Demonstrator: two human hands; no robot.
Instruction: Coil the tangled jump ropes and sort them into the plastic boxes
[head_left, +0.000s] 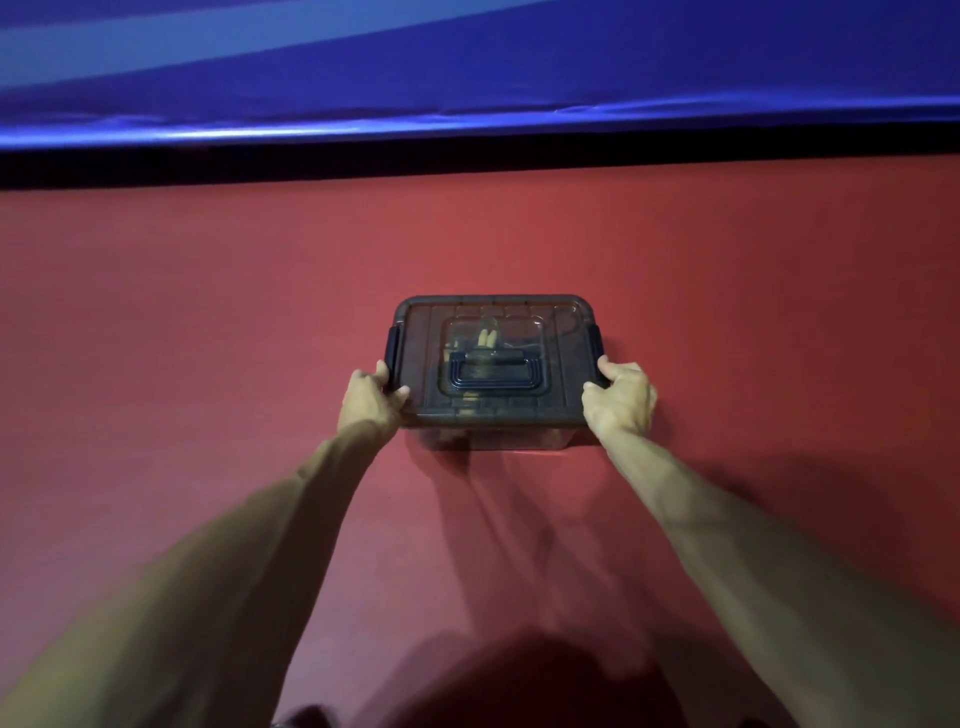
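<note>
A smoky see-through plastic box (561, 364) with a closed lid, dark side latches and a folded dark handle (492, 370) stands on the red surface (208, 389). Through the lid I make out a coiled jump rope with pale handles (487, 338). My left hand (370, 397) grips the box's near left corner, thumb on the lid. My right hand (622, 397) grips the near right corner, fingers curled around the edge by the right latch. Both arms are stretched forward.
A dark band and a glossy blue sheet (467, 78) run along the far edge of the red surface. Shadows of my arms and head fall on the near part of the surface. No other boxes or loose ropes are in view.
</note>
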